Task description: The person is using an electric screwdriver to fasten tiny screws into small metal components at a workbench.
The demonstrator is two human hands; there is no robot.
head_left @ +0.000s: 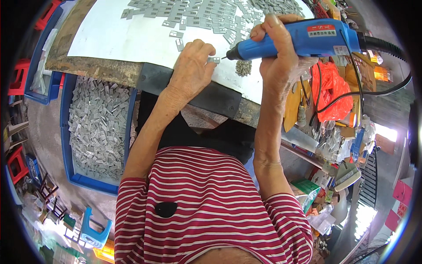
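Observation:
My right hand (281,53) is wrapped round a blue electric screwdriver (303,37), held almost level with its black nose and thin bit toward the left. Between the fingertips of my left hand (192,66) is a small grey rectangular part (214,60), close to the bit's tip; whether they touch I cannot tell. Just below the screwdriver's nose lies a small heap of tiny screws (243,68) on the white sheet (118,42). Many similar grey parts (206,15) are spread over the far side of the sheet, with a few single ones near my left hand.
A blue bin (66,127) full of grey parts stands left below the worktable (94,70). From the screwdriver a black cable (382,44) loops down at the right, past a red plastic bag (332,90). A blue stool (94,229) stands at the lower left.

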